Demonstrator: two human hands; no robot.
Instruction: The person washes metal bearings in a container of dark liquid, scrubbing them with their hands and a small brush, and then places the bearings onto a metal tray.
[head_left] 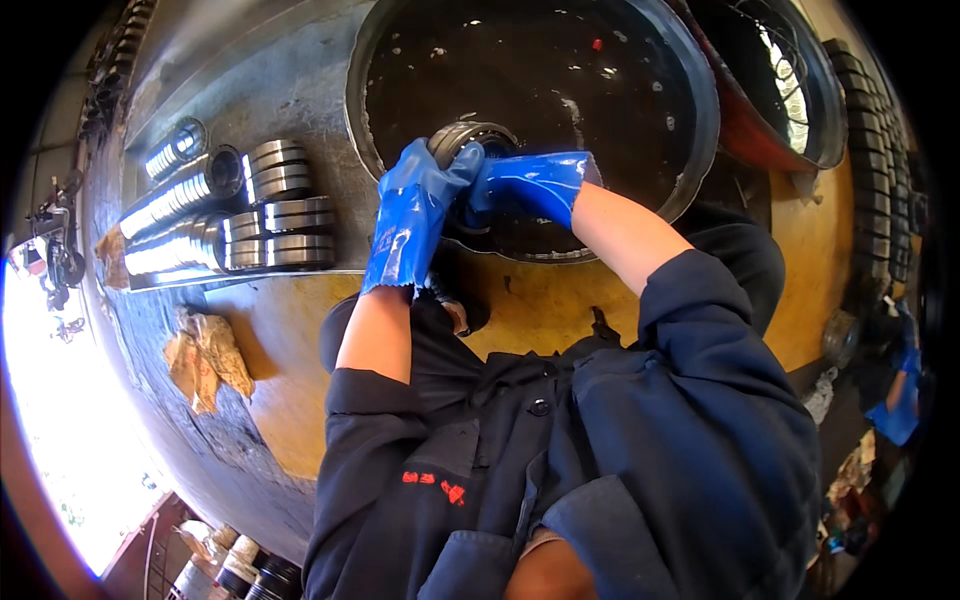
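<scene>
Both my hands wear blue rubber gloves and meet over the near left rim of a large round basin [704,120] of dark liquid. Between them is a metal bearing ring [462,133], tilted, its shiny outer face showing on the far side. My left hand [428,178] grips its left side with the fingers closed. From the right, my right hand [488,180] reaches into the ring's near side, its fingers bent and partly hidden by the ring and the left glove.
Rows of shiny metal rings [285,216] lie on a metal tray at the left. Crumpled brown paper [208,358] is on the floor nearby. A red-sided drum [765,135] stands right of the basin. Dark rings [872,170] are stacked farther right, with another person's blue glove [896,420] below.
</scene>
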